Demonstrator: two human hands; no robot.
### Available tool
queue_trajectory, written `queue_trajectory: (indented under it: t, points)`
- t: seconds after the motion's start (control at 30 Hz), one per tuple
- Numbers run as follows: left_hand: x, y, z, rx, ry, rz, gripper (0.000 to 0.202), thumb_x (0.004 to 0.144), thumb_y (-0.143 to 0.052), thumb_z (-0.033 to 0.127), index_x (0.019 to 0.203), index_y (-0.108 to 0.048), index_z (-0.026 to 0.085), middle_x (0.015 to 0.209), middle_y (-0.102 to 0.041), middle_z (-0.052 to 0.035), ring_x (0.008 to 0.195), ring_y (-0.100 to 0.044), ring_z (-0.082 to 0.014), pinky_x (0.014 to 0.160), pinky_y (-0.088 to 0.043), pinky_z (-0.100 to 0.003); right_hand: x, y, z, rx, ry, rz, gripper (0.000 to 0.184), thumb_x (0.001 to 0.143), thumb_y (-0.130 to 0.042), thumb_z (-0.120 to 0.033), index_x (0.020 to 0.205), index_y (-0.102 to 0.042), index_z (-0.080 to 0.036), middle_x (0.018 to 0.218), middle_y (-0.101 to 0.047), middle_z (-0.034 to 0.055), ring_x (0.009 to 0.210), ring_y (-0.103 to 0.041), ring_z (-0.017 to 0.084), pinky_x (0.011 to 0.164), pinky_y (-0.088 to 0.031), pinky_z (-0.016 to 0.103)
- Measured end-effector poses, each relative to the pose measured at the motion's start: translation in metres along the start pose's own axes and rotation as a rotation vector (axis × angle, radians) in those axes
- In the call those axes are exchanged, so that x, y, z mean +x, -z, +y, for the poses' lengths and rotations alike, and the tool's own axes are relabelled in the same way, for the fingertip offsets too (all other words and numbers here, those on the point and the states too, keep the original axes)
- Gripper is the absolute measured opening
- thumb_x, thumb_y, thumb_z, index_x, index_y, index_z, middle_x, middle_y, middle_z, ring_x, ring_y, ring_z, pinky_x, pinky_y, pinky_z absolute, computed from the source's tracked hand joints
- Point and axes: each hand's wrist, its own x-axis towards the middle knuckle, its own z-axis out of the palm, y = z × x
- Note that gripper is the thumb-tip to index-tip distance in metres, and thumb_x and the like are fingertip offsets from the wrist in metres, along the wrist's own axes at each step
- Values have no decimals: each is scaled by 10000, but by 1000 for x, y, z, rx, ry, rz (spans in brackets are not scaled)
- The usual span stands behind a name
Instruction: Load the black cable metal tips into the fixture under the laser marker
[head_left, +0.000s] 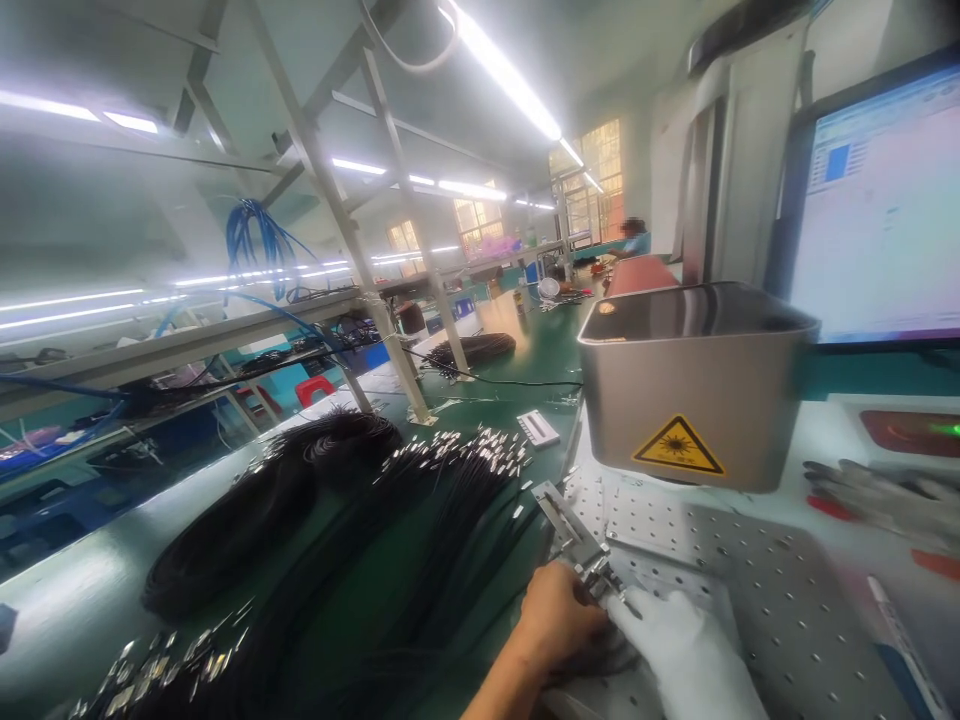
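Observation:
My bare left hand (pixel 559 615) is curled against the near end of a metal fixture (pixel 577 535), its fingertips mostly hidden. My right hand (pixel 686 635), in a white glove, meets the same end from the right, fingertips at the small clamp parts. Dark cable seems to run beneath both hands, but what they pinch is hidden. Left of the fixture lie black cables (pixel 450 510) with shiny metal connectors at their ends (pixel 469 450). A thick coiled bundle of black cable (pixel 277 510) rests farther left.
A metal laser head (pixel 690 385) with a yellow warning sign hangs over the perforated plate (pixel 780 590). A monitor (pixel 885 200), grey gloves (pixel 885 500) and a pen (pixel 904 640) are on the right. Shelf posts (pixel 386 340) rise from the green bench. A person (pixel 634 240) sits far off.

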Motion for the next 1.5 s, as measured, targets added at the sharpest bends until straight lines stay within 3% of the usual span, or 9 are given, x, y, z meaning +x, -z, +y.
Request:
queue_trajectory:
  t: [0.13,0.3,0.47,0.6,0.9,1.03,1.13,1.33,1.5]
  points:
    - [-3,4,-1,-12,-31,3,169,635,-686,186,543,-544,198,546,-557,24,665,-582,-181,586,-331,-266,-2,-1,-1,44,0,26,537,705,-593,-24,1067,-712,-402,969,-716,-6,698,-604,188,557,-353,276]
    - [-15,14,-6,10,-121,160,228,765,-552,130,541,-536,175,554,-528,17,638,-501,-140,606,-283,-273,1,-3,-7,-43,-56,-55,647,753,-505,-8,1180,-673,-464,1093,-715,-20,764,-644,215,616,-432,304]
    - [-16,12,-13,-174,-86,215,66,834,-527,154,840,-591,169,620,-569,27,636,-527,-151,621,-339,-257,5,4,-12,27,-161,-136,517,826,-495,-112,1163,-689,-452,920,-722,43,700,-641,217,596,-470,293]
    - [-12,7,-10,-155,-93,237,157,777,-569,134,656,-490,197,607,-497,42,662,-498,-141,614,-303,-261,6,4,-10,31,-121,-139,637,785,-466,-24,1166,-674,-491,1055,-723,14,780,-657,232,643,-484,323]
    - [-3,3,-8,-53,-50,206,237,763,-591,190,579,-442,199,588,-418,45,684,-463,-144,620,-261,-282,8,5,-9,109,-168,-161,436,873,-495,-134,1116,-718,-418,958,-729,49,810,-666,253,680,-515,351]
    - [-4,1,-7,21,-13,188,214,756,-593,203,584,-467,195,616,-479,29,688,-489,-147,623,-275,-283,7,11,-9,159,-198,-158,446,879,-480,-133,1094,-714,-446,990,-726,30,823,-663,230,674,-512,319]
    - [-4,0,-4,105,14,189,105,756,-604,230,663,-582,184,753,-606,-20,803,-552,-181,674,-320,-281,6,14,-7,212,-194,-152,475,859,-478,-101,1079,-710,-451,1010,-724,0,835,-654,210,665,-491,291]
    - [-4,2,3,174,48,119,114,760,-628,238,813,-706,174,910,-715,-74,894,-617,-209,704,-375,-279,4,2,-5,207,-196,-164,462,873,-477,-100,1157,-701,-387,1110,-715,22,795,-657,202,666,-491,300]
    - [-5,5,6,217,30,97,153,751,-612,210,826,-735,160,914,-749,-87,875,-651,-220,663,-375,-281,9,2,-1,87,-20,-166,550,799,-518,-45,1165,-690,-418,1307,-634,-33,844,-658,220,668,-497,314]
